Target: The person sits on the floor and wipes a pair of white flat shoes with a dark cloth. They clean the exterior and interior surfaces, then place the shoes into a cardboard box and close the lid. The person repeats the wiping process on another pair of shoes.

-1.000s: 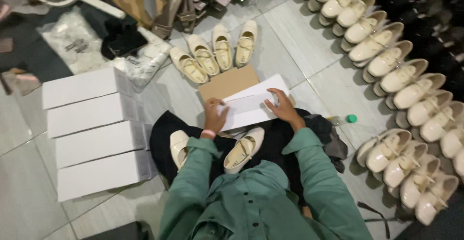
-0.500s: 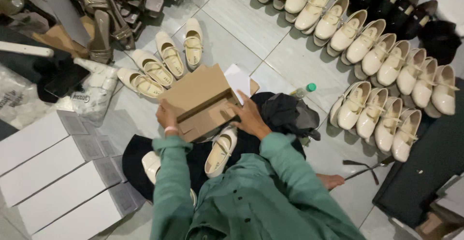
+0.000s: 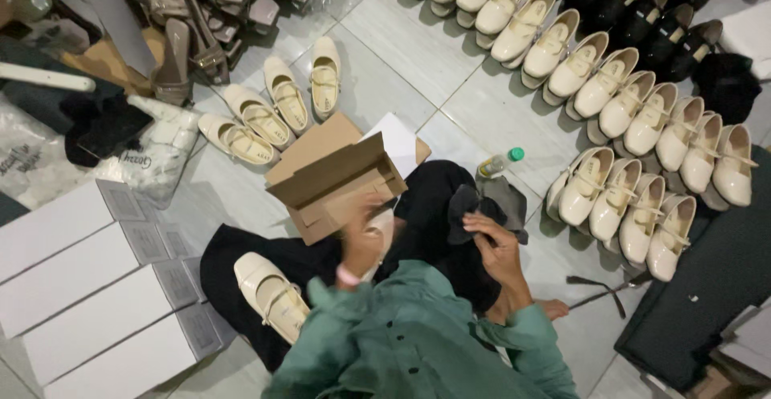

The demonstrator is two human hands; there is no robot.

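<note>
My left hand (image 3: 363,242), with a pink band on the wrist, holds an open brown cardboard shoe box (image 3: 333,181) tilted above my lap; the hand is blurred. A white sheet of paper (image 3: 399,138) sticks out behind the box. My right hand (image 3: 495,246) rests on a dark grey cloth (image 3: 475,205) over my black-clad knee. One cream strap shoe (image 3: 269,295) lies on my lap to the left. My sleeves are green.
White shoe boxes (image 3: 88,287) lie side by side at the left. Rows of cream shoes (image 3: 626,110) and black shoes (image 3: 658,22) line the right. More cream shoes (image 3: 273,106) sit ahead, and a small green-capped bottle (image 3: 498,162) stands near my knee. Brown sandals (image 3: 185,38) are piled top left.
The brown box was picked up off the floor and tilted. My right hand left the box and went right onto the dark cloth. One shoe is gone from my lap.
</note>
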